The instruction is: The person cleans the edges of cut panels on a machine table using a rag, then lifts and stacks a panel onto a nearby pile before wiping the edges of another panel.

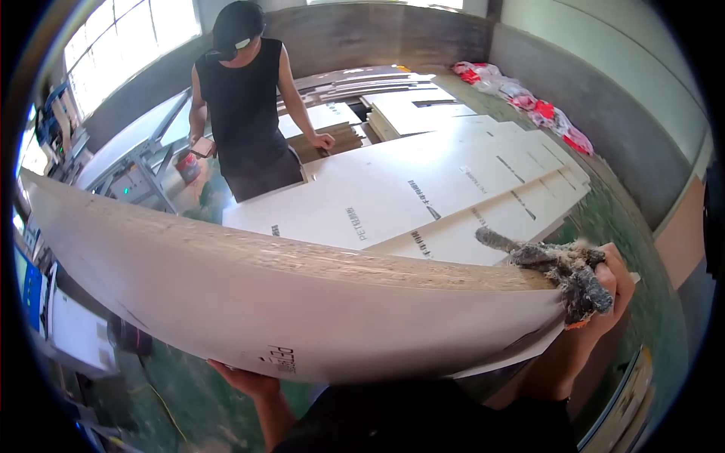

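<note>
A large white-faced particle board (302,321) stands on edge across my view, its raw chip edge facing up. My right hand (604,291) grips the board's right end, with a tattered grey work glove (563,275) over its fingers. One gloved finger reaches over the top edge. Low on the near side, my left hand (249,380) supports the board's bottom edge; the board hides part of its fingers.
Across from me a person (245,106) in a dark sleeveless top rests one hand on stacked white boards (393,185). Red and white wrapping (529,98) lies along the right wall. Machine parts (132,185) and a white cabinet (79,328) are at left.
</note>
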### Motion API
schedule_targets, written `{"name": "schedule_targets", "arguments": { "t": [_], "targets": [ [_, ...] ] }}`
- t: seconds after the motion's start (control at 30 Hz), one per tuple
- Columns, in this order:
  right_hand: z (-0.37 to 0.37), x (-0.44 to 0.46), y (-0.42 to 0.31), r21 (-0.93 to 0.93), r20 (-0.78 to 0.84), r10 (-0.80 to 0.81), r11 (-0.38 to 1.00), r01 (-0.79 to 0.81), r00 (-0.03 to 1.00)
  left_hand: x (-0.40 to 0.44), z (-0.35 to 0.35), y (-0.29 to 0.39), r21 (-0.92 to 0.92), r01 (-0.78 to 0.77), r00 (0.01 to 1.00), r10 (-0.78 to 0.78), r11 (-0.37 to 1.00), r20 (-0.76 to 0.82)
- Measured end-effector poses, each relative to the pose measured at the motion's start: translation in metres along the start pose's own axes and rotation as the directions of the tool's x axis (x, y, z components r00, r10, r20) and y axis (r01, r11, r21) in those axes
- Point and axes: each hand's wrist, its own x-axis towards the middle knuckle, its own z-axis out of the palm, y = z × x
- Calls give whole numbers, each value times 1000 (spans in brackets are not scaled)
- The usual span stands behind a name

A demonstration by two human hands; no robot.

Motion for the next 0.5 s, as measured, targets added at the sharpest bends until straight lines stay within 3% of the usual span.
{"name": "schedule_targets", "arguments": {
  "t": [0.1, 0.2, 0.3, 0.37, 0.4, 0.47, 0.5],
  "targets": [
    [-48, 23, 64, 5, 59, 41, 999, -41, 997, -57, 35, -42, 42, -29, 998, 32, 999, -55],
    [-67, 41, 112, -168, 101, -103, 978, 119, 989, -92, 67, -75, 45, -49, 995, 53, 998, -90],
    [-73, 47, 173, -109, 66, 77, 992, -69, 995, -122, 94, -116, 79, -60, 983, 72, 995, -168],
    [-83, 46, 214, 227, 96, 254, 936, -270, 962, -127, 117, -133, -4, -49, 982, 47, 999, -184],
    [-84, 41, 232, 145, 32, 286, 947, -288, 958, -131, 130, -142, -4, -60, 988, 59, 998, -146],
    [-85, 49, 261, -173, 94, 41, 985, -24, 995, -131, 132, -167, -15, -62, 979, 58, 998, -195],
    [-87, 52, 273, -191, 91, 63, 981, -44, 994, -133, 133, -176, -20, -57, 973, 51, 998, -224]
  ]
}}
